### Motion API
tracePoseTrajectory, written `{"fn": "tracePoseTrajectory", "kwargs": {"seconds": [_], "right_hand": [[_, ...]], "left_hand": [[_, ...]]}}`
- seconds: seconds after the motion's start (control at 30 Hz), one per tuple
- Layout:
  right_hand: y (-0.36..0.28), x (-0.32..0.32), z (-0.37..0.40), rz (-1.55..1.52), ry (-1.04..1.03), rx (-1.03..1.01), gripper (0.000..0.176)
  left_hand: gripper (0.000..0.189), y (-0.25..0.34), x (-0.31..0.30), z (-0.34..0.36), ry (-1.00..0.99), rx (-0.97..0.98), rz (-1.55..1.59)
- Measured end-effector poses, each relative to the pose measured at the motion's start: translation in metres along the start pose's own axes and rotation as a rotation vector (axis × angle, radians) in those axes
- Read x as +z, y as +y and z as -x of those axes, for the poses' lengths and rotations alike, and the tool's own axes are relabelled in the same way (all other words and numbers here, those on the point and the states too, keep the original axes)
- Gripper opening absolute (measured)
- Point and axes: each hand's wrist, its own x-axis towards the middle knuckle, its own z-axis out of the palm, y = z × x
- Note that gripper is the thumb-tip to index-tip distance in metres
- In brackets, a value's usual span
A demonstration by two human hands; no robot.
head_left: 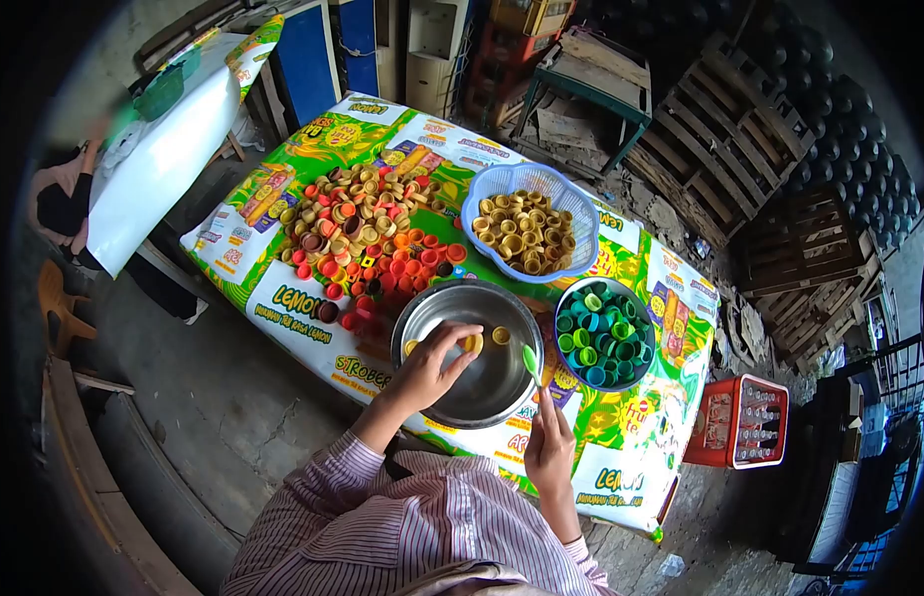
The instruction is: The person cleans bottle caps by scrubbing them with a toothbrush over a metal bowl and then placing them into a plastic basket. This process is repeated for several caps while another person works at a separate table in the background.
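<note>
Close around basin [482,389] — basket [530,171], bowl [621,286], caps [368,223]

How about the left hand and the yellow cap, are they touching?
Touching. The head view shows the left hand pinching the yellow cap between its fingertips over the steel bowl.

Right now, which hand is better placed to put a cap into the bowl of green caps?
Right. The right hand holds a green cap close to that blue bowl; the left hand holds a yellow cap over the steel bowl.
</note>
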Motion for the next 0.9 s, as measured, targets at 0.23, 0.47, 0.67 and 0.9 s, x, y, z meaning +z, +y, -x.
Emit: {"fn": "tracePoseTrajectory", "kwargs": {"seconds": [0.23, 0.47, 0.67, 0.9], "right_hand": [[-0.008, 0.0, 0.007, 0.227, -0.2, 0.132, 0.055], [-0.013, -0.002, -0.01, 0.008, -0.109, 0.082, 0.052], [0.001, 0.004, -0.005, -0.079, -0.163, 0.03, 0.049], [0.01, 0.005, 0.001, -0.212, -0.351, 0.012, 0.052]], "left_hand": [[0.025, 0.0, -0.001, 0.014, -0.2, -0.023, -0.535], [0.023, -0.025, 0.005, 0.024, -0.261, -0.094, -0.551], [0.035, -0.024, 0.036, 0.032, 0.083, -0.412, 0.607], [0.035, -0.006, 0.055, 0.042, 0.299, -0.53, 1.025]]}}
